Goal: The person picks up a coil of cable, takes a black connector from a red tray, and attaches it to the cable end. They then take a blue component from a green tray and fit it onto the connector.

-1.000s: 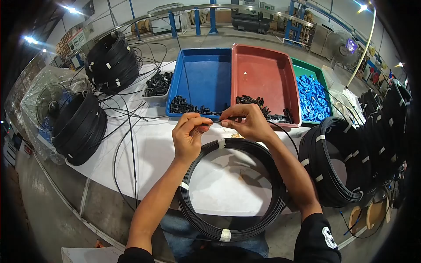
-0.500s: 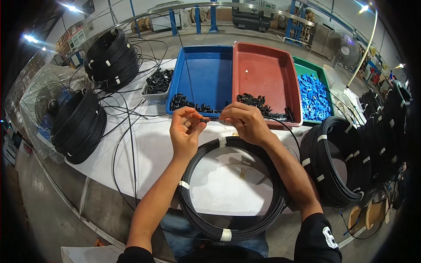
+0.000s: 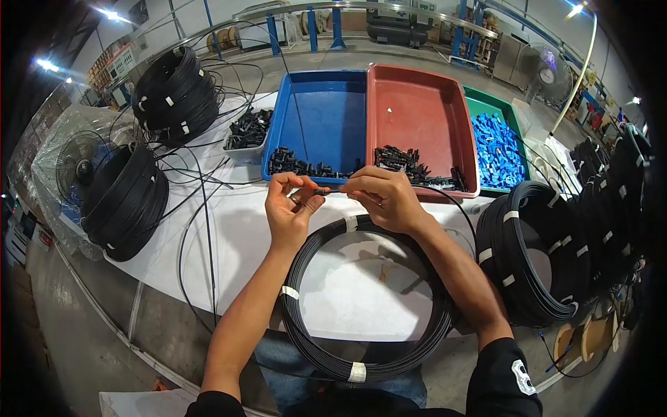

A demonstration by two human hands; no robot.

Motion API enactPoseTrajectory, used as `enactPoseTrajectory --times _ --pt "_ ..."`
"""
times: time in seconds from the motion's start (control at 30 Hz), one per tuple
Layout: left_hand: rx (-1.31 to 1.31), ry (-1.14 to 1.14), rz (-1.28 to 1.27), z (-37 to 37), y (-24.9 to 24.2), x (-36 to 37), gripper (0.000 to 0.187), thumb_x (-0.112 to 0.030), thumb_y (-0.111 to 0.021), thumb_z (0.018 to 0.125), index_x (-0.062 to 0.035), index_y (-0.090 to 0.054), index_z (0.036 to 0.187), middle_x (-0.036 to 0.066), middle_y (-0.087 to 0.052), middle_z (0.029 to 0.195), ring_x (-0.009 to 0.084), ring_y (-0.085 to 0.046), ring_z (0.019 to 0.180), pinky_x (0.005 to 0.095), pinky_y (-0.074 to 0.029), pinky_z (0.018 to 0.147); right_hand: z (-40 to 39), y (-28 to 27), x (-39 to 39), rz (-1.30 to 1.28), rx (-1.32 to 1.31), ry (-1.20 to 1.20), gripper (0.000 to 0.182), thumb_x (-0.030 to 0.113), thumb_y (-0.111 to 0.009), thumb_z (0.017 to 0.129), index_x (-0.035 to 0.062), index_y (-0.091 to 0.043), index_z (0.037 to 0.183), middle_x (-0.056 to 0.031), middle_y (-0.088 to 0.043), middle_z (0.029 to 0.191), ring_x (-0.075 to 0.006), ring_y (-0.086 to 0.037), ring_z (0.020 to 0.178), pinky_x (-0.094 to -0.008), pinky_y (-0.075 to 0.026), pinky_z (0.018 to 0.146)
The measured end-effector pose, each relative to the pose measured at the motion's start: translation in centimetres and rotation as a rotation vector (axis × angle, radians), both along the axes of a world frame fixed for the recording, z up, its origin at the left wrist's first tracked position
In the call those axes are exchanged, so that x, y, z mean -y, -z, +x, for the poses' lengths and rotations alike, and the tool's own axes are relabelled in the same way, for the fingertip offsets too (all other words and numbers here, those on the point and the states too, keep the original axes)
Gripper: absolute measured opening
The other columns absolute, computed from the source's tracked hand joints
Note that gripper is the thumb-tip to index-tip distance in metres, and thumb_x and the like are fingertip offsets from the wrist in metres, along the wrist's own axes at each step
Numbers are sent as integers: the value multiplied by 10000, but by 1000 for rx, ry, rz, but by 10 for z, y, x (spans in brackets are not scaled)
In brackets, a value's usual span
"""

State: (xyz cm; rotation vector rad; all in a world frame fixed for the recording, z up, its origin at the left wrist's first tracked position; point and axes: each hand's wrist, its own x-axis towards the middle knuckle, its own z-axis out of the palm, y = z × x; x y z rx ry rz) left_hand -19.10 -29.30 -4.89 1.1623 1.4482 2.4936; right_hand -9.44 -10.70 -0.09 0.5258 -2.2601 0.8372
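My left hand (image 3: pixel 290 210) is closed in a pinch on a small black connector piece (image 3: pixel 321 192). Just to its right, my right hand (image 3: pixel 389 198) pinches the end of a black cable (image 3: pixel 458 203), which comes out behind that hand and curves down to the right. Whether the cable end touches the connector piece is too small to tell. Below both hands lies a coil of black cable (image 3: pixel 299 326), bound with white tape, overhanging the table's near edge. My right forearm crosses the coil's right side.
Beyond my hands stand a blue tray (image 3: pixel 323 104) and a red tray (image 3: pixel 417 104), both with black pieces, and a green tray (image 3: pixel 486 104) of blue pieces. A clear tub (image 3: pixel 243 154) holds black parts. More cable coils (image 3: pixel 125 201) stand left, others (image 3: pixel 531 257) right.
My right hand has moved slightly left, closer to the connector piece. My left hand has shifted a little left and still holds the piece.
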Motion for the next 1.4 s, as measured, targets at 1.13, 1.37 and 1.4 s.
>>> enactPoseTrajectory --times 1.13,1.37,1.4 --pt "-363 -388 -337 21 -13 1 420 157 -683 802 -14 -482 1129 170 -751 877 201 -749 789 284 -594 713 5 -4 8 99 24 -5 210 5 -728 747 67 -729 947 -92 -722 925 -307 -695 757 -385 -544 643" --pt "-311 -326 -421 26 -19 0 531 145 -671 826 -47 -494 1288 175 -755 856 210 -753 745 281 -597 674 7 0 2 129 40 4 146 53 -775 742 84 -766 884 -82 -739 900 -282 -704 736 -364 -548 628" --pt "-275 -321 -424 25 -18 -1 545 147 -673 824 -48 -480 1295 180 -754 856 212 -753 742 281 -598 674 7 0 2 150 32 11 151 52 -769 747 85 -752 894 -70 -728 867 -283 -697 713 -370 -540 613"
